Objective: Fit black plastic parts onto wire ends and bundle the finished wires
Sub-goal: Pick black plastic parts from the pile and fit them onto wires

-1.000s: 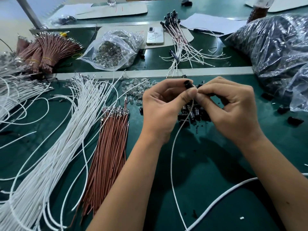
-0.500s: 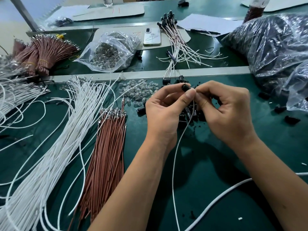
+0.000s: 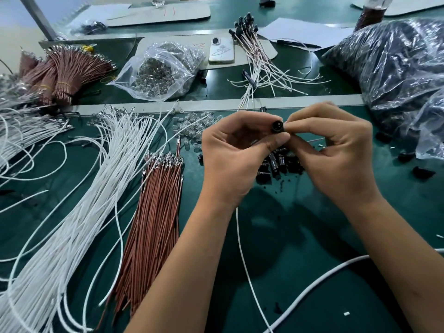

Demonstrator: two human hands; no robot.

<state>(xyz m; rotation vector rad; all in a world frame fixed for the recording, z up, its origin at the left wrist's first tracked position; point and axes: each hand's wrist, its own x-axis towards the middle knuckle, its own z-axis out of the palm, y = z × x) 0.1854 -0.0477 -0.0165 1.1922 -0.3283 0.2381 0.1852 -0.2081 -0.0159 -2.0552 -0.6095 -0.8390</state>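
Your two hands meet above the green work mat (image 3: 300, 248), both forearms reaching in from the bottom edge and angling toward each other. Your left hand (image 3: 236, 156) is curled with its back turned to you, the thumb and forefinger pinching a small round black plastic part (image 3: 277, 126) whose open end faces you. Your right hand (image 3: 336, 157) is curled as well, its fingertips (image 3: 292, 124) pressed up against the right side of that same part, so both hands hold it between them; the thumbs touch just below it. A thin white wire (image 3: 245, 260) runs down from under your left palm and trails across the mat toward the bottom edge; whether its end sits inside the part cannot be told, since your fingers cover it. Directly below your hands lies a loose heap of black plastic parts (image 3: 278, 164). To the left of your left forearm lies a straight bundle of brown wires with metal terminals (image 3: 153, 224), and left of that a wide fan of long white wires (image 3: 79, 212). Beyond your hands, past the pale strip across the bench, lies a spread of finished white wires with black caps (image 3: 257, 56), just beside a white phone (image 3: 221, 49) and a clear plastic bag of small glassy pieces (image 3: 163, 70).
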